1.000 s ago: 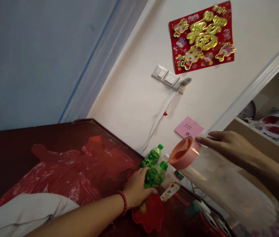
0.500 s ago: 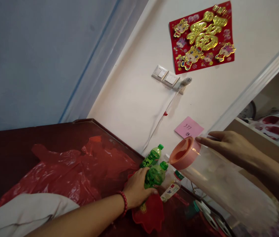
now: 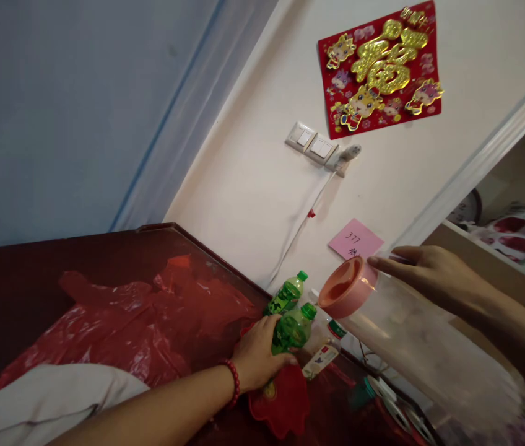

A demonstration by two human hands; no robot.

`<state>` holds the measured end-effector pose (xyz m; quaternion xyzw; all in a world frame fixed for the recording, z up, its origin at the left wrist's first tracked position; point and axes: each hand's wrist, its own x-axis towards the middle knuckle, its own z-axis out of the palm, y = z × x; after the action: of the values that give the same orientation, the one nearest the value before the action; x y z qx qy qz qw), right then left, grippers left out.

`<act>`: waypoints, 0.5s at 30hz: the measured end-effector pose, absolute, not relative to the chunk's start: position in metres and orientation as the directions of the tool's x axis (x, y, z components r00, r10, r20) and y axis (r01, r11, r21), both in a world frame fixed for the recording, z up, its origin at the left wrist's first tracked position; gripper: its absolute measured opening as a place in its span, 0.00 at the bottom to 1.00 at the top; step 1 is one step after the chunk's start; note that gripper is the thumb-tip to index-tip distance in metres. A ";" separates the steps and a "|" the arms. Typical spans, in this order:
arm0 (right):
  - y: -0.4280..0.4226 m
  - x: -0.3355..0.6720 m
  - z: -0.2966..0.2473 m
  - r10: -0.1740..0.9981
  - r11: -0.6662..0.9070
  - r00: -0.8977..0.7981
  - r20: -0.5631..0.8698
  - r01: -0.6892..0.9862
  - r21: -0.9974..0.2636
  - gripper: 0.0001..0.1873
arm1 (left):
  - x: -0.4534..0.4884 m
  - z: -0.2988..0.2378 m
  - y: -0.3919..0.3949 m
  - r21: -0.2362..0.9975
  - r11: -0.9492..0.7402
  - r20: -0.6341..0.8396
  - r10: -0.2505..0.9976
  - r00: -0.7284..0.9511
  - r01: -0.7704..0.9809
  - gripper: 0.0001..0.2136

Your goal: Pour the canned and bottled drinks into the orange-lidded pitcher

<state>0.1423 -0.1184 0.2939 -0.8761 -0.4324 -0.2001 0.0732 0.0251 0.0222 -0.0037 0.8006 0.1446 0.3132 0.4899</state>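
My left hand (image 3: 260, 353), with a red bead bracelet on its wrist, is closed around a green plastic bottle (image 3: 293, 328) with a green cap. Just behind it stands a second green bottle (image 3: 285, 294). On the right, my right hand (image 3: 434, 279) grips a tall, clear plastic jar (image 3: 425, 353) near its pink lid (image 3: 348, 288). The jar is tilted, its lid pointing left toward the bottles. Its far fingers are hidden behind the jar. Under my left hand lies a red, petal-edged tray (image 3: 281, 402).
A crumpled red plastic bag (image 3: 142, 328) and a white cloth (image 3: 58, 399) lie on the dark red table (image 3: 16, 279). Beside the bottles is a clear container with a label (image 3: 321, 362). A white cord (image 3: 293, 238) runs down the wall from a socket. A pink note (image 3: 355, 238) hangs behind the jar.
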 end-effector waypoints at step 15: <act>-0.120 0.141 0.294 0.737 -0.599 0.532 0.417 0.800 0.037 0.37 | 0.025 -0.003 0.022 0.875 -0.481 0.353 0.540 0.764 -0.064 0.34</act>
<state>0.1411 -0.1199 0.2936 -0.8717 -0.4406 -0.1991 0.0796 0.0246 0.0220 -0.0029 0.8027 0.1484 0.3098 0.4875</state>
